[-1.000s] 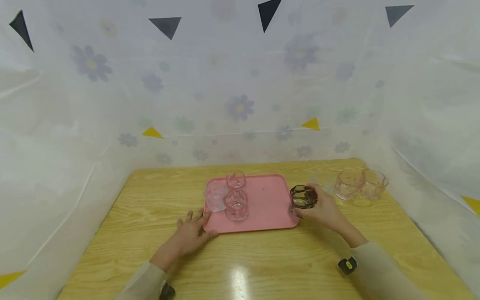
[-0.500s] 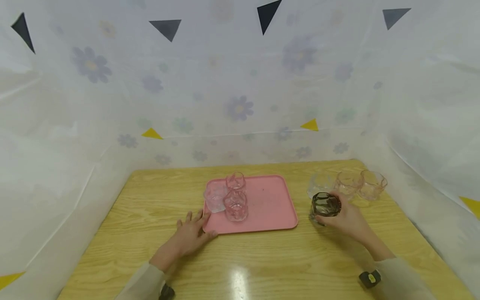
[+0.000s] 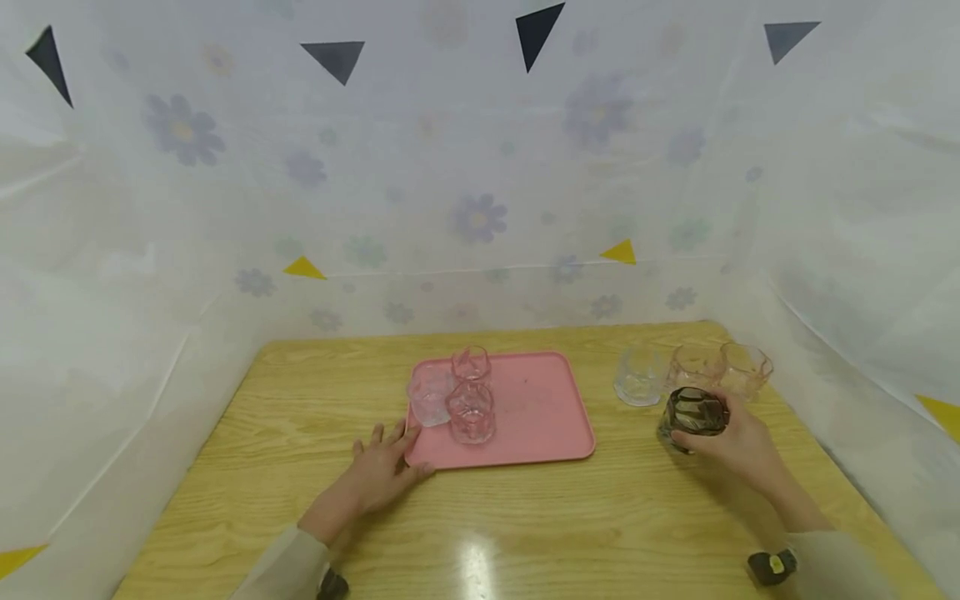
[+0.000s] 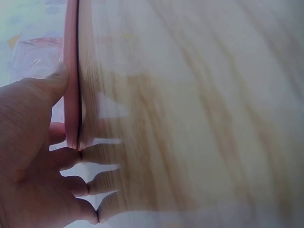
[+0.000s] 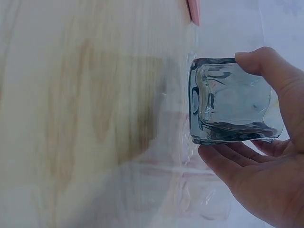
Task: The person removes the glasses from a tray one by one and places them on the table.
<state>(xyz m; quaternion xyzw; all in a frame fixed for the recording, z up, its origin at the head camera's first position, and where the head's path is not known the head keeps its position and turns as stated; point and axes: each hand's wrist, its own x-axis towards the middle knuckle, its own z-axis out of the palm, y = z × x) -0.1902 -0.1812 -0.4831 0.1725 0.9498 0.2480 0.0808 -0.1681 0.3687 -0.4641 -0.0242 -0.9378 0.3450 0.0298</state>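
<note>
My right hand [image 3: 738, 442] grips a dark smoky glass [image 3: 696, 415] between thumb and fingers, right of the tray. In the right wrist view the same glass [image 5: 232, 102] appears just off the table, a gap showing beneath its base. My left hand [image 3: 382, 471] lies at the near left corner of a pink tray [image 3: 532, 417], fingers spread and fairly straight. Seen from the left wrist, its thumb touches the rim of the tray [image 4: 71, 85] and its fingertips rest on the table. On the tray's left side stand a clear glass [image 3: 431, 398] and two pinkish glasses [image 3: 472, 414].
Behind the right hand a clear glass [image 3: 639, 382] and two pale pink glasses [image 3: 746, 369] stand in a row at the table's far right. White sheeting [image 3: 480, 150] with flowers and triangles encloses the wooden table [image 3: 540, 525].
My right hand has carried the dark glass rightward from the tray's right edge to a place in front of the row of glasses. The left hand and the tray have stayed put.
</note>
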